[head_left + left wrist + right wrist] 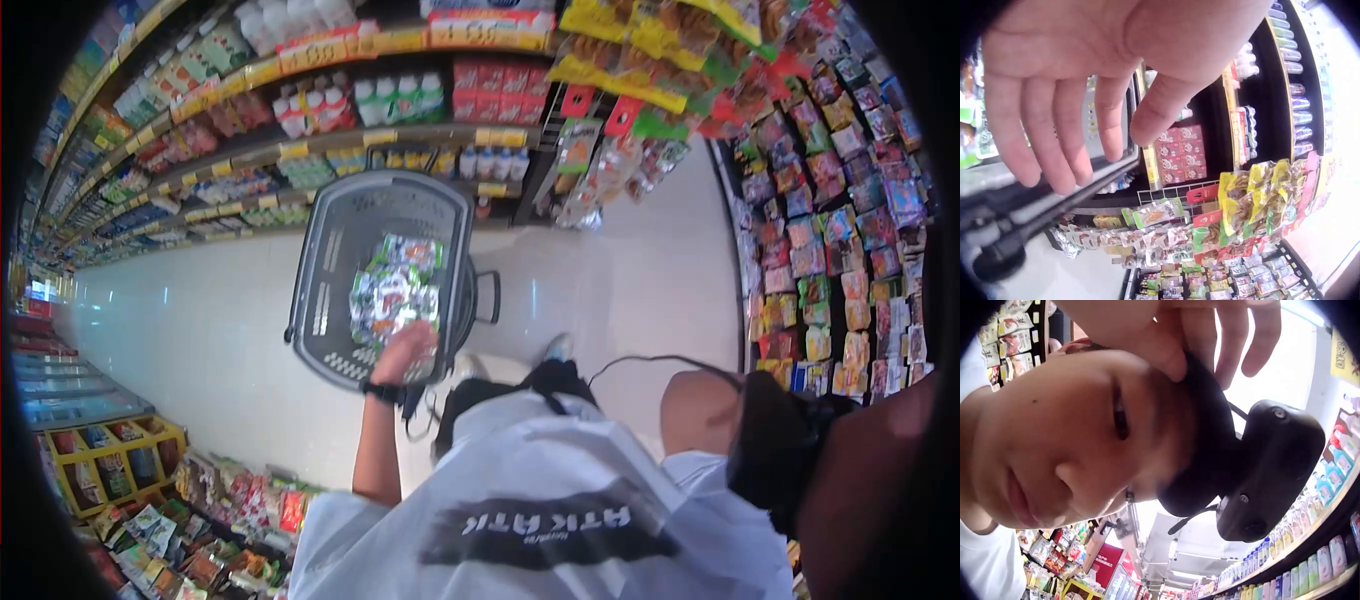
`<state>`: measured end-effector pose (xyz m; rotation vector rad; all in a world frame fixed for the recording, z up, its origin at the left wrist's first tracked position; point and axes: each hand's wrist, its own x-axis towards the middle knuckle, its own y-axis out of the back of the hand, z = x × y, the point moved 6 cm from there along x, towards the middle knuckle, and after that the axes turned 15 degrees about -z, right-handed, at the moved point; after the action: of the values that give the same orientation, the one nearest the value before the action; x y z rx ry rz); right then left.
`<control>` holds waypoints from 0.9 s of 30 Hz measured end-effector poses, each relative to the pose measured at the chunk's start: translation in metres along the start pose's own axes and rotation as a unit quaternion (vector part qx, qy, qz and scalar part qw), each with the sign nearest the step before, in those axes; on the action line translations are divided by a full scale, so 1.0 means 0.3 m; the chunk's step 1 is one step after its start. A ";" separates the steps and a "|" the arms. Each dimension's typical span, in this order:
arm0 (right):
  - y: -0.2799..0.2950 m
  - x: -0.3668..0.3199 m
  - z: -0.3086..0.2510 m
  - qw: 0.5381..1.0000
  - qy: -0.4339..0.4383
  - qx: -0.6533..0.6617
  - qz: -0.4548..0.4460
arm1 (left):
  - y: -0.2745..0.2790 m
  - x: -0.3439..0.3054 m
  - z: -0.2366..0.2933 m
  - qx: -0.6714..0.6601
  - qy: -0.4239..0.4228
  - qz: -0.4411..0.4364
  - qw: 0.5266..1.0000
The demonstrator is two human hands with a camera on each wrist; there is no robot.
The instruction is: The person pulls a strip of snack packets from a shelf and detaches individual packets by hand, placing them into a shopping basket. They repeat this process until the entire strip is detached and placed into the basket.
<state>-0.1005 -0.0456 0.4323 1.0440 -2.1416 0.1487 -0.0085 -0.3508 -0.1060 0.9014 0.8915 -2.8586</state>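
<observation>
A grey plastic shopping basket [390, 180] on the floor holds several green-and-white snack packets [385, 300]. My left hand [405, 350] hangs over its near end, close above the packets in the head view. In the left wrist view the fingers [1063, 137] extend downward and slightly apart, with the basket's rim [1125, 161] behind them. My right hand [1210, 331] is raised to the head in the right wrist view. Its thumb lies against the black headgear [1200, 444], and its fairly straight fingers reach over it, beside a black head-mounted camera [1272, 469].
Shelves of bottles and cartons [500, 90] stand beyond the basket. Bagged snacks [600, 175] hang at the shelf end. More packets fill a rack [830, 240] at right and bins [220, 510] at lower left. Pale floor tiles [200, 310] surround the basket.
</observation>
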 end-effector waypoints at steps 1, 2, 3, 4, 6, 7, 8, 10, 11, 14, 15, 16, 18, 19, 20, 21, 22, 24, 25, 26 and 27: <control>-0.032 0.036 -0.011 1.000 0.009 -0.001 0.001 | 0.033 -0.008 0.022 0.030 0.020 0.008 0.999; -0.062 0.061 -0.008 1.000 0.010 0.000 0.002 | 0.059 -0.013 0.054 0.058 0.037 0.016 0.997; -0.093 0.085 0.000 1.000 0.013 -0.003 -0.003 | 0.080 -0.027 0.077 0.058 0.023 0.040 0.997; -0.123 0.099 0.025 1.000 -0.002 -0.008 -0.004 | 0.104 -0.018 0.109 0.062 0.004 0.059 0.996; -0.173 0.113 0.103 0.998 -0.055 -0.018 -0.007 | 0.214 0.046 0.080 0.086 0.040 0.069 0.993; -0.202 0.103 0.171 0.993 -0.114 -0.022 -0.010 | 0.294 0.097 0.034 0.102 0.060 0.083 0.990; -0.233 0.076 0.257 0.982 -0.187 -0.019 -0.020 | 0.368 0.159 -0.015 0.117 0.079 0.077 0.987; -0.317 -0.057 0.465 0.926 -0.368 0.006 -0.080 | 0.446 0.245 -0.071 0.193 0.137 0.101 0.966; -0.367 -0.137 0.560 0.892 -0.441 0.024 -0.100 | 0.476 0.283 -0.081 0.319 0.137 0.109 0.932; -0.495 -0.387 0.747 0.801 -0.518 -0.091 -0.287 | 0.506 0.385 -0.093 0.578 0.150 0.090 0.797; -0.533 -0.439 0.774 0.771 -0.536 -0.104 -0.329 | 0.471 0.378 -0.058 0.597 0.164 0.081 0.781; -0.567 -0.505 0.803 0.764 -0.530 -0.120 -0.347 | 0.458 0.391 -0.048 0.616 0.178 0.074 0.763; -0.643 -0.593 0.857 0.760 -0.547 -0.081 -0.342 | 0.487 0.437 -0.064 0.631 0.185 0.094 0.747; -0.682 -0.626 0.881 0.756 -0.550 -0.064 -0.348 | 0.498 0.452 -0.075 0.640 0.181 0.081 0.742; -0.717 -0.651 0.903 0.753 -0.553 -0.050 -0.353 | 0.496 0.464 -0.068 0.650 0.174 0.067 0.737; -0.748 -0.663 0.920 0.761 -0.548 -0.043 -0.345 | 0.520 0.500 -0.097 0.670 0.192 0.058 0.715; -0.779 -0.674 0.931 0.766 -0.533 -0.048 -0.356 | 0.539 0.525 -0.114 0.688 0.177 0.060 0.702; -0.837 -0.693 0.957 0.759 -0.521 -0.046 -0.388 | 0.545 0.559 -0.132 0.775 0.143 0.016 0.615; -0.856 -0.697 0.976 0.760 -0.525 -0.041 -0.381 | 0.547 0.557 -0.119 0.740 0.152 0.053 0.653; -0.894 -0.717 0.985 0.762 -0.529 -0.036 -0.372 | 0.542 0.543 -0.110 0.701 0.163 0.086 0.688; -0.933 -0.772 1.008 0.785 -0.505 -0.051 -0.354 | 0.528 0.541 -0.111 0.693 0.205 0.077 0.687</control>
<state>0.0220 -0.2037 0.0040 2.0862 -2.3364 -1.1122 -0.0983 -0.4414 -0.2966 1.4723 -1.6347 -2.7351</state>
